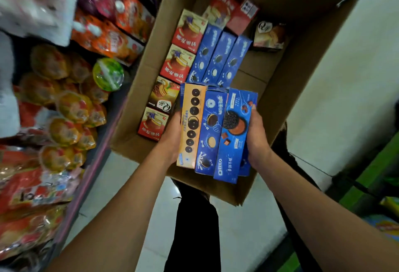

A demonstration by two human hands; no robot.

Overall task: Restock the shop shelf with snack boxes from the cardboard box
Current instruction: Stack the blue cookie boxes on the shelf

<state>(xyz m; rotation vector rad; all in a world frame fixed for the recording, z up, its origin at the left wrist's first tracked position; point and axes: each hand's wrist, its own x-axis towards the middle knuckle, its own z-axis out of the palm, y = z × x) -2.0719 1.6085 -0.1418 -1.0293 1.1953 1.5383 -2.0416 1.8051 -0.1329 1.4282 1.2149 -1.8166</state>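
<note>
You hold a row of three long cookie boxes [216, 133] side by side over the near end of the cardboard box [302, 73], squeezed between your two hands. Your left hand [172, 138] presses flat-curled against the orange box [191, 127] on the outer edge, and your right hand [257, 138] wraps the far side of the blue box [234, 135], fingertips hooked over its top face.

These look like light, stiff cartons, but only side pressure keeps the middle box [210, 131] in place, so it could slip out downward if you ease off. Squeezing near the middle of their length, as you do now, seems the safest hold; a thumb under the row would likely help.

The right-hand box reads "OREO" near its lower end, with Chinese lettering beside it. More blue boxes [218, 60] and red pie boxes [183, 45] wait inside the carton, and the shelf [64, 109] of bagged snacks stands to your left.
</note>
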